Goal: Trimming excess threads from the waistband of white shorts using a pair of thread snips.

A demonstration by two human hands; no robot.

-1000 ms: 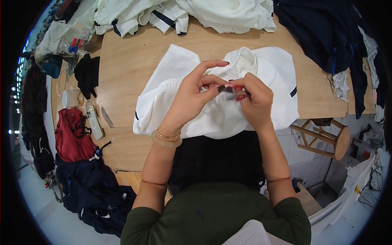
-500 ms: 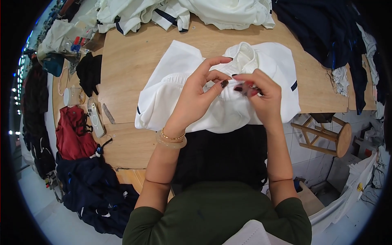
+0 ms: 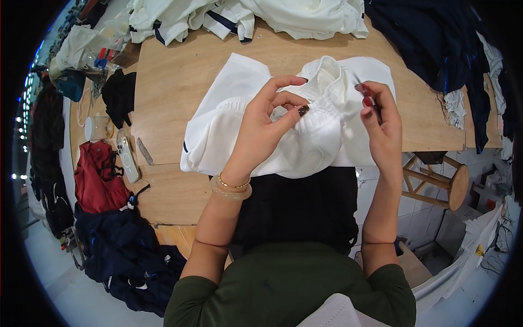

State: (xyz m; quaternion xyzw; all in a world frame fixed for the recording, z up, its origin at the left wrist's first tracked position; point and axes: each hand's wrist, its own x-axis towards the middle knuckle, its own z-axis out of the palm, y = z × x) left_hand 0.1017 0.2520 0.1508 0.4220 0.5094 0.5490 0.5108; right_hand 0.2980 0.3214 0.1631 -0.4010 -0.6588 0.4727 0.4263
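Observation:
A white garment (image 3: 321, 147) with gathered elastic lies bunched on the wooden table in front of me. My left hand (image 3: 267, 122) is over its middle, thumb and middle finger pinched together at the gathers, index finger arched above. Whether a loose thread is in that pinch is too small to see. To the right, over the garment's right part, my right hand (image 3: 384, 117) is raised and closed around a small slim metal tool (image 3: 357, 82). Motion blurs the tool, and the fingers partly hide it, so its exact kind is unclear.
More white garments (image 3: 305, 19) are heaped along the far edge, with dark navy cloth (image 3: 425, 43) at the far right. On the left are a phone (image 3: 128, 158), a red bag (image 3: 101, 180) and a clear jar (image 3: 97, 129). A wooden stool (image 3: 457, 185) stands right of the table.
My right hand has moved away from the left hand, to the right and slightly up, with the small tool. The left hand has stayed nearly in place at the gathers.

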